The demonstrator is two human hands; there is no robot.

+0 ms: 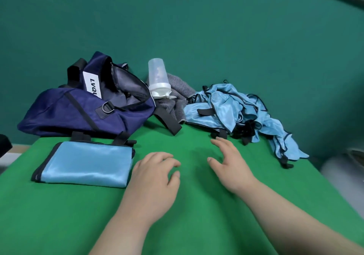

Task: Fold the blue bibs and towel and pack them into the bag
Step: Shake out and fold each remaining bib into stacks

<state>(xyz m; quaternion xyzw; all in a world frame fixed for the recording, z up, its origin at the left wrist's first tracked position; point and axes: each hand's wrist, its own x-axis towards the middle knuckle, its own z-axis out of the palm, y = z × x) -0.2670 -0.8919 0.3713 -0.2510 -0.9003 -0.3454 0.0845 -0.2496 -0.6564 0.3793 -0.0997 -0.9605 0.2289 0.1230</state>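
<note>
Left hand (157,173): empty, fingers loosely bent, over the green table (197,225), just beside the folded bib
Right hand (230,166): empty, fingers spread, fingertips near a black strap of the loose bibs
Folded bib (84,164): flat, in front of the bag
Loose bibs (232,107): crumpled heap, far right, straps tangled
Towel (177,97): grey, bunched between bag and heap
Bag (88,107): navy, mouth unzipped
Handling: probably light, limp, slippery; pinch 1 bib by its bound edge, lift slowly to free the straps

Navy bag (65,112), light-blue black-trimmed bibs (232,108), grey striped towel (177,93), green table (197,205), teal wall (197,28).
</note>
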